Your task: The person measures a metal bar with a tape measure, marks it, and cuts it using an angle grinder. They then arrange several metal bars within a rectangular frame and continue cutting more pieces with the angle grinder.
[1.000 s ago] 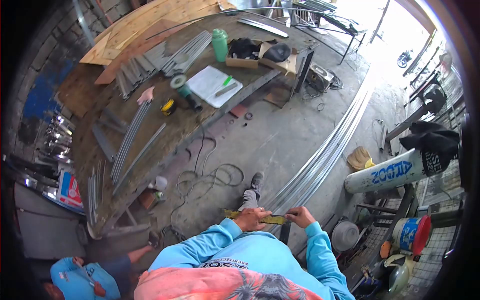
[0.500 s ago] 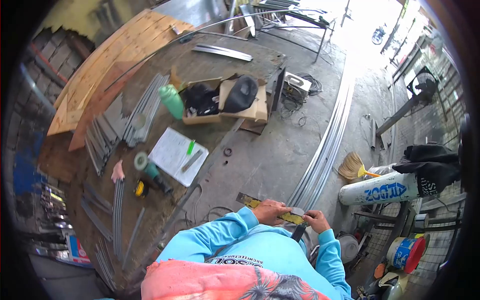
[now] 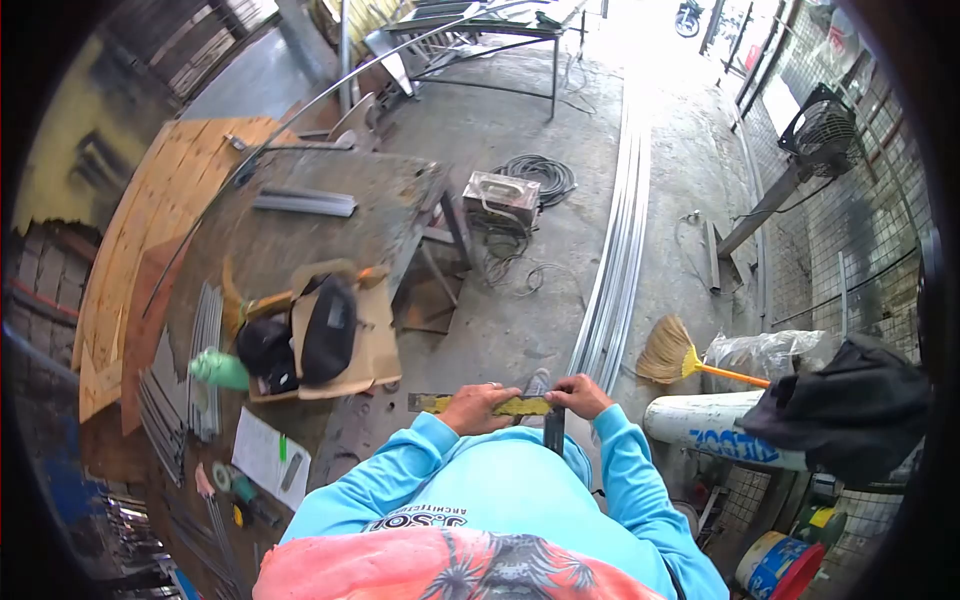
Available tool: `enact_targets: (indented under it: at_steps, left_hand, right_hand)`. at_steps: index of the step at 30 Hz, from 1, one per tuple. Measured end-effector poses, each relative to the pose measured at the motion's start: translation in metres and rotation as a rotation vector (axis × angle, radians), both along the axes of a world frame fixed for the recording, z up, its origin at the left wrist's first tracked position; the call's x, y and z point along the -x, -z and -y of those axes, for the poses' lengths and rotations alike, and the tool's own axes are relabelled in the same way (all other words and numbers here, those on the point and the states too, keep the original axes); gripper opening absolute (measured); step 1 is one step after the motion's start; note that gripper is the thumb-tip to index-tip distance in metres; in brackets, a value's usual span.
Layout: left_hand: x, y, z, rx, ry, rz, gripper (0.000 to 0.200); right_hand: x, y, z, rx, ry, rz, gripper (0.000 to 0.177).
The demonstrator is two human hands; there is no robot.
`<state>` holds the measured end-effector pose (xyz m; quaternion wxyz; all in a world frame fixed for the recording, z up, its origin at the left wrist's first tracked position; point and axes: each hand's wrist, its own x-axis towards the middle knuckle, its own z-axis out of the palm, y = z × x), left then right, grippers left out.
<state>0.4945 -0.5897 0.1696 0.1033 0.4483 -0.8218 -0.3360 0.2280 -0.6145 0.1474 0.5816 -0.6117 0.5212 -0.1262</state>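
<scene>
In front of my chest I hold a try square (image 3: 524, 406), its yellow-and-dark blade lying level across the view. My left hand (image 3: 474, 409) is closed round the middle of the blade, whose end sticks out to the left. At the corner, where the black stock (image 3: 553, 432) points back toward my body, my right hand (image 3: 580, 396) pinches the square. Part of the blade is hidden under my left fingers.
A workbench (image 3: 390, 215) at left bears a cardboard box (image 3: 375, 345), a green bottle (image 3: 218, 369), a paper sheet (image 3: 262, 452) and metal strips. Long metal bars (image 3: 612, 260) lie on the floor ahead. At right are a broom (image 3: 668, 352), a gas cylinder (image 3: 690, 415) and a fan (image 3: 818, 125).
My view has swung to the right, away from the bench. The square has turned from a slant to nearly level, and both hands keep hold of it.
</scene>
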Motion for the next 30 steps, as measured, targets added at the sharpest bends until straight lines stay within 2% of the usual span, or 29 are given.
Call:
enact_targets:
  at_steps: [3,7,10,12,14,17,19,22,26,30]
  left_hand:
    - [0.021,-0.016,0.055,-0.012,-0.009,0.003,0.051]
    - [0.051,0.0,0.121,0.02,0.003,-0.022,0.051]
    - [0.083,-0.006,0.178,-0.13,0.067,0.036,0.053]
    - [0.102,0.007,0.217,-0.093,0.089,0.011,0.052]
    - [0.122,0.018,0.267,-0.039,0.108,-0.024,0.051]
    - [0.152,0.035,0.351,-0.092,0.154,-0.06,0.051]
    - [0.173,0.046,0.412,-0.079,0.191,-0.161,0.052]
    - [0.205,0.053,0.507,-0.057,0.289,-0.142,0.052]
    - [0.232,0.001,0.612,0.022,0.312,-0.172,0.051]
    - [0.245,-0.011,0.697,0.112,0.342,-0.098,0.051]
  right_hand:
    - [0.021,-0.012,0.064,-0.039,-0.024,0.009,0.029]
    - [0.049,-0.003,0.129,0.054,-0.093,-0.045,0.032]
    - [0.068,0.0,0.172,-0.003,-0.086,-0.058,0.031]
    - [0.084,0.002,0.205,-0.032,-0.065,-0.049,0.03]
    - [0.103,0.002,0.247,-0.087,-0.022,-0.054,0.028]
    - [0.143,0.015,0.315,-0.072,0.015,-0.065,0.027]
    - [0.169,0.015,0.366,-0.086,0.025,-0.099,0.027]
    - [0.207,0.014,0.436,-0.119,0.214,-0.051,0.027]
    - [0.231,-0.012,0.522,-0.073,0.353,-0.001,0.027]
    - [0.249,-0.013,0.6,-0.056,0.398,0.115,0.028]
